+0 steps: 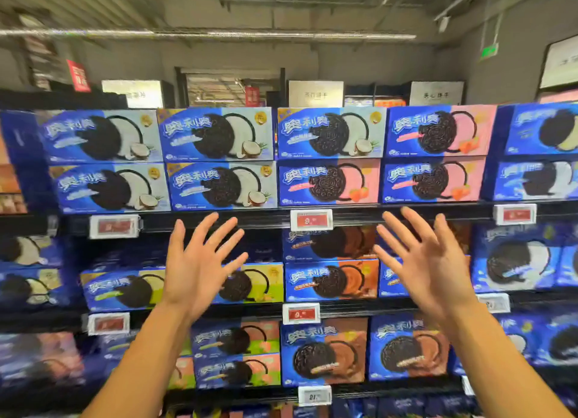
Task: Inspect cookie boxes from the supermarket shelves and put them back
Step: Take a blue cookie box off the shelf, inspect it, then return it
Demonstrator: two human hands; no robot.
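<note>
Fingers straight and spread wide on both hands, nothing held in either: the left hand (200,264) is raised at lower centre-left of the frame, the right hand (428,261) at lower centre-right, both with their backs to the camera and fingertips reaching up toward the black shelf edge (237,219) that runs across the middle. Neither hand touches a box.

The blue cardboard cookie boxes with a dark sandwich biscuit printed on the front (331,183) sit in tidy double stacks on the shelves; the upper row, across the middle of the frame, shows no gap. A dark gap (247,245) does show in the row below, just above the left hand's fingertips, though whether a box is missing there I cannot tell.

With no box out and both hands free, this reads either as the start of a pick or the moment just after a return. The pictures do not settle which, so how many boxes remain to inspect is unknown.
</note>
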